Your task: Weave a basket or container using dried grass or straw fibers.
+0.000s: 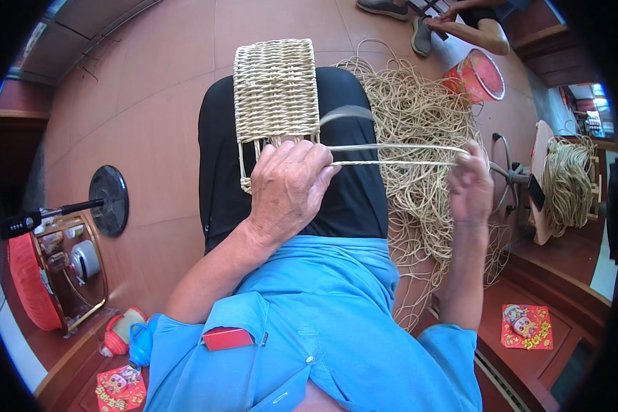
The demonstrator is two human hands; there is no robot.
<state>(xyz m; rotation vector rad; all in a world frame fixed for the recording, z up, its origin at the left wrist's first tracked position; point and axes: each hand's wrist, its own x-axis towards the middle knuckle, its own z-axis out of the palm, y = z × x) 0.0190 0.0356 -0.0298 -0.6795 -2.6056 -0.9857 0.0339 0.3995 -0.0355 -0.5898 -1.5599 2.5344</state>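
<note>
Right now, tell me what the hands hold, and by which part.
The left hand grips the woven panel at its open, lower end; the right hand, blurred, holds the cord by its looped far end.

You work in bright, soft light, with whitish-blue glare near the 2 side edges. Your right hand (470,182) and an arc of cord (347,112) smear into blur, while your left hand (292,182) and the woven panel (275,89) look crisp. Fisheye distortion bends the floor (158,130) lines toward dark, rounded corners.
</note>
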